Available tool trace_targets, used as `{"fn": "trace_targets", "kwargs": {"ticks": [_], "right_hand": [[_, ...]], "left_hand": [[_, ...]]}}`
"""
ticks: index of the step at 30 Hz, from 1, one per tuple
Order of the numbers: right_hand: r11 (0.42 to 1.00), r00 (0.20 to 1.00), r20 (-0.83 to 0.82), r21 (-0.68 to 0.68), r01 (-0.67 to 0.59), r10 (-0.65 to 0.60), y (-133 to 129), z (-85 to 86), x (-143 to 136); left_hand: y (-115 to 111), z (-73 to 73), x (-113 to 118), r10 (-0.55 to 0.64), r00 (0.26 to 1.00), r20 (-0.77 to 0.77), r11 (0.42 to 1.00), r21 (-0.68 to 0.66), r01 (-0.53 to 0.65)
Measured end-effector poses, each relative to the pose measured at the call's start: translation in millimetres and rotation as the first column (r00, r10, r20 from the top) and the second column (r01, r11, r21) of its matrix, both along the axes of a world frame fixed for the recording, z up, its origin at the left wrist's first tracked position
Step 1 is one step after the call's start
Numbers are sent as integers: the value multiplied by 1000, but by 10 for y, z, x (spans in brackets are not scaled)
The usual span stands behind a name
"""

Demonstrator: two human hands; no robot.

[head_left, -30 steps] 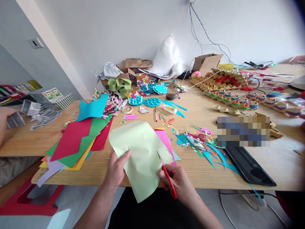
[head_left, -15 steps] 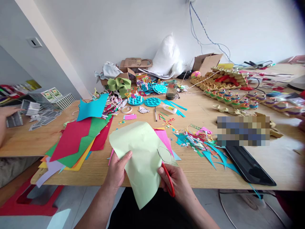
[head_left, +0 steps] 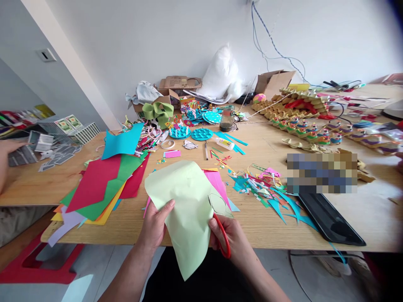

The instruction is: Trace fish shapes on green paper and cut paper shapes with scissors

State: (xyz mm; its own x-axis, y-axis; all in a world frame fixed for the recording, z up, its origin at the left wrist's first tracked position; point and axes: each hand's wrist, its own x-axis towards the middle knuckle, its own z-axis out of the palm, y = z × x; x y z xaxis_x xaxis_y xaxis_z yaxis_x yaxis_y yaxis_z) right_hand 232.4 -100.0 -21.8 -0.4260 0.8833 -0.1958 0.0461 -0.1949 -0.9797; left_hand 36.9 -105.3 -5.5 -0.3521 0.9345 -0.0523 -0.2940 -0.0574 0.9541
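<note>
The left hand pinches the pale green sheet between thumb and fingers above the worktop's near edge, while the right hand's fingers wrap the red scissors. Cutting seems partway along: the drawn outline at the sheet's right appears not yet freed, though how much is cut is unclear.

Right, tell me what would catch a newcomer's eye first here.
First, the large pale green sheet in the centre, held by the left hand, with red-handled scissors in the right hand at its right side. Next come the bright coloured papers heaped to the left, then the big white bundle at the back.
</note>
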Motion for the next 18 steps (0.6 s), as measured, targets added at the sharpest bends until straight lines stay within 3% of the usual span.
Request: {"fn": "trace_targets", "kwargs": {"ticks": [11,18], "right_hand": [[1000,1000,-7,10,-21,21,18,-23,3],[997,996,64,-42,72,-69,-4,3,-35]], "left_hand": [[-12,21,-10,-27,999,31,1000,-11,28],[-4,14,0,-36,998,60,999,-18,37]]}}
